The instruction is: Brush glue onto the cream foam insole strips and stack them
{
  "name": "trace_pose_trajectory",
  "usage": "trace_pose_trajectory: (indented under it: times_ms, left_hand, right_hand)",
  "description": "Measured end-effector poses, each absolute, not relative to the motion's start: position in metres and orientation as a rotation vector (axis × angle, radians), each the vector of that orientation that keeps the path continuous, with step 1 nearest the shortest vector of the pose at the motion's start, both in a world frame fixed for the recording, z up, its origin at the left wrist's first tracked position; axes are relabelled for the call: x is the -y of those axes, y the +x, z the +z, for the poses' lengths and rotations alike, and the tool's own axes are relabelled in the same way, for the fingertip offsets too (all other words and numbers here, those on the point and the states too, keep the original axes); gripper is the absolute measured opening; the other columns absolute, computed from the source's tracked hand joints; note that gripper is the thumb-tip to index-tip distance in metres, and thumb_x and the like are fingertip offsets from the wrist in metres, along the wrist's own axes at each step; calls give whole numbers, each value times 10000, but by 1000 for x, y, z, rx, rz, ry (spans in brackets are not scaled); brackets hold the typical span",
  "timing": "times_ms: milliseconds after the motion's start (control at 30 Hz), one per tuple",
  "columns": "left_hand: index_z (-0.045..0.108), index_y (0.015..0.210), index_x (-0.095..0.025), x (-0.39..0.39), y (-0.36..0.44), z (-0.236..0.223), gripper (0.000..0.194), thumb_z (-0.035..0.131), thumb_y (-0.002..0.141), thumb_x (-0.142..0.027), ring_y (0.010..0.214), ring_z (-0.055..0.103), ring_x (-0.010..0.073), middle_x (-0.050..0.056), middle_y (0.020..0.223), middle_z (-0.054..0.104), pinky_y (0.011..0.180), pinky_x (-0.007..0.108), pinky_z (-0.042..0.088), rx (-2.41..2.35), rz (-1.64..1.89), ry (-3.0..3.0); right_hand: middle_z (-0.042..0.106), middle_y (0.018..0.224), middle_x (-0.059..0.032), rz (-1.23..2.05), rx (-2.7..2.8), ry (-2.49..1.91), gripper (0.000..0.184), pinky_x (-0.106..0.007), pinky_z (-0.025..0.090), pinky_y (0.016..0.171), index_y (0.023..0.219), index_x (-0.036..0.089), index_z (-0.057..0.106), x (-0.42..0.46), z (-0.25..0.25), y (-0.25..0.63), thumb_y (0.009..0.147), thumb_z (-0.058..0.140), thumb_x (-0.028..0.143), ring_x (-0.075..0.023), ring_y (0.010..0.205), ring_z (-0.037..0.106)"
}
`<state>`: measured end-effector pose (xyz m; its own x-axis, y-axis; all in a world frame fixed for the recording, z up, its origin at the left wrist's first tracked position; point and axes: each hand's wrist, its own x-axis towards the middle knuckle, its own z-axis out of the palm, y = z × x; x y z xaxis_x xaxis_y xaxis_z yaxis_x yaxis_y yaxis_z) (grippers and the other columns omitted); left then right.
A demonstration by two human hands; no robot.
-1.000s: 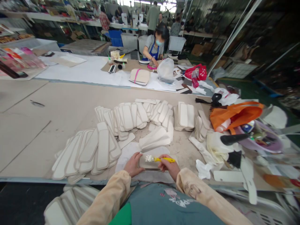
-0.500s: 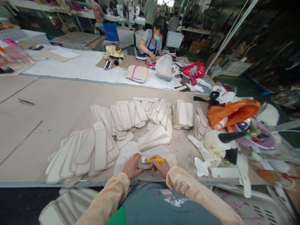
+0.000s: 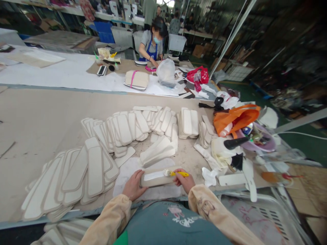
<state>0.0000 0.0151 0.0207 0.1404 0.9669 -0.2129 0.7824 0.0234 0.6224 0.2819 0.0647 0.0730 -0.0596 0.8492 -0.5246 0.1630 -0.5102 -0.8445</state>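
My right hand [image 3: 185, 181] grips a paintbrush [image 3: 180, 174] by its yellow handle. White paste clings to the bristles, which touch a beige rounded panel [image 3: 159, 182] lying in front of me. A white strip of paste [image 3: 152, 175] runs along the panel from its left end to the brush. My left hand [image 3: 133, 186] clasps the panel's left end, thumb along the near edge and fingers at the far side. Under the panel lies a whitish sheet [image 3: 127, 167]. Just beyond it rest curled white pieces [image 3: 157, 151].
Overlapping stacks of pale rounded panels [image 3: 95, 166] spread to the left and ahead. On the right are an orange bag [image 3: 236, 119], a purple basin [image 3: 268, 144] and white scraps [image 3: 208, 176]. A co-worker [image 3: 150, 46] sits across the far white-covered table [image 3: 76, 73].
My right hand has drawn the brush rightward along the panel, leaving a longer white strip. My left hand stays at the left end. The view has shifted to the right.
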Motion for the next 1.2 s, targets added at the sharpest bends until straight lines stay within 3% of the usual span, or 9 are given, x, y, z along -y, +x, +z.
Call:
trace_pose_trajectory:
  times_ms: [400, 767, 1200]
  left_hand:
    - [410, 1274, -159, -15, 0, 20, 662, 649, 684, -338, 1217, 456, 268, 136, 1332, 435, 1040, 406, 391, -1672, 373, 1824]
    - [424, 1277, -185, -16, 1, 30, 704, 689, 637, -317, 1229, 452, 262, 119, 1346, 429, 1031, 383, 403, -1676, 326, 1807]
    - [430, 1277, -152, -12, 2, 29, 649, 640, 690, -334, 1215, 465, 264, 136, 1349, 428, 1026, 381, 409, -1698, 306, 1857]
  right_hand:
    - [626, 559, 19, 1336, 1093, -1799, 366, -203, 441, 435, 886, 174, 596, -59, 83, 335, 722, 595, 501, -103, 441, 532]
    - [633, 599, 26, 1943, 1214, -1349, 268, -192, 458, 449, 926, 174, 579, -47, 76, 230, 797, 542, 406, -89, 452, 544]
    - [617, 565, 32, 1763, 1253, -1558, 257, -186, 448, 434, 897, 176, 599, -42, 68, 257, 770, 530, 388, -92, 440, 540]
